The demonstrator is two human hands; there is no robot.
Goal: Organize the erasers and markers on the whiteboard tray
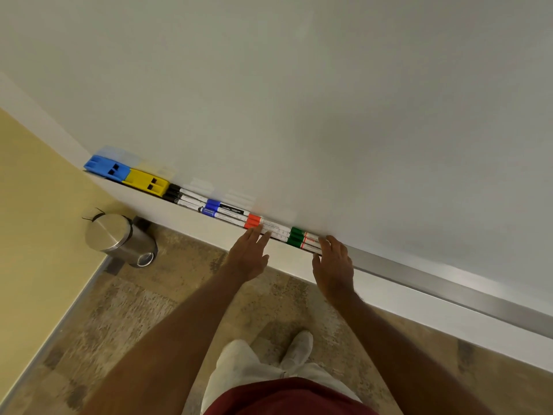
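From the head camera we look down along a whiteboard (329,100) and the tray (449,290) that runs under its lower edge. At the far left end of the tray we see a blue eraser (106,166), and touching it on the right a yellow eraser (146,181). The markers follow in one row, sorted by cap colour: two black markers (184,196) just beside the yellow eraser, then the blue markers (226,211), then the red markers (266,226), then the green markers (303,239) at the right end of the row. Each colour group lies lengthwise in the tray, one pen in front of another, caps to the left.

Our left hand (248,256) is flat and spread, holding nothing; its fingertips (264,233) rest against the barrels of the red markers. Our right hand (333,266) is also loose and empty of any grasp, with fingers extended: the upper fingers touch the right ends of the green markers and the thumb sits at the tray's front edge just below them. The two hands bracket the red and green groups between them.

Below the tray we see a steel pedal bin (119,239) standing on the mottled floor (134,310) by the yellow wall (36,220), well apart from the hands
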